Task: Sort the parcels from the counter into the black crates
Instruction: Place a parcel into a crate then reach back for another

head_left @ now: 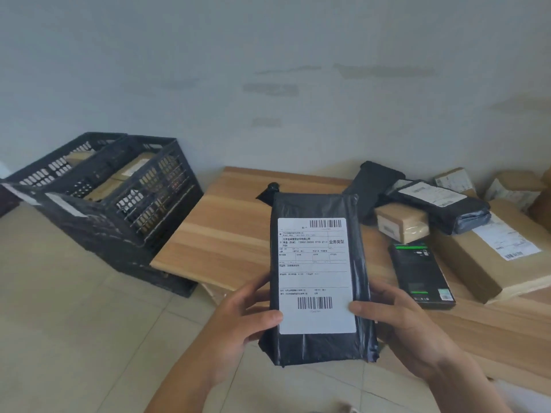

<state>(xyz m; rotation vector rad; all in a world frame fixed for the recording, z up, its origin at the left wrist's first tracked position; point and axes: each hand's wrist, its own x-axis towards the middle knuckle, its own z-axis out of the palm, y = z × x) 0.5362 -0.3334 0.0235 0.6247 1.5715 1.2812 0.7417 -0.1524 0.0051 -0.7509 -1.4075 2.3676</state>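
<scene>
**Black parcel held up in both my hands**

The wooden counter (226, 231) runs from the middle of my view off to the right, with pale floor tiles (74, 323) below it. To its left, two black crates (119, 198) sit side by side on the floor, each with brown boxes inside.

On the far right of the counter lies a large cardboard box (489, 263) with a white label. Near it, a black mailer bag (441, 207) rests over a small taped carton (402, 223), and a flat black retail box (422, 274) with green print lies just in front of them.

I hold a black poly-bag parcel (320, 275) upright above the counter's near edge, its white shipping label (314, 275) facing me. My left hand (244, 326) grips its lower left edge, thumb on the label. My right hand (402, 326) grips the lower right edge, thumb pressed on the label's corner.
</scene>
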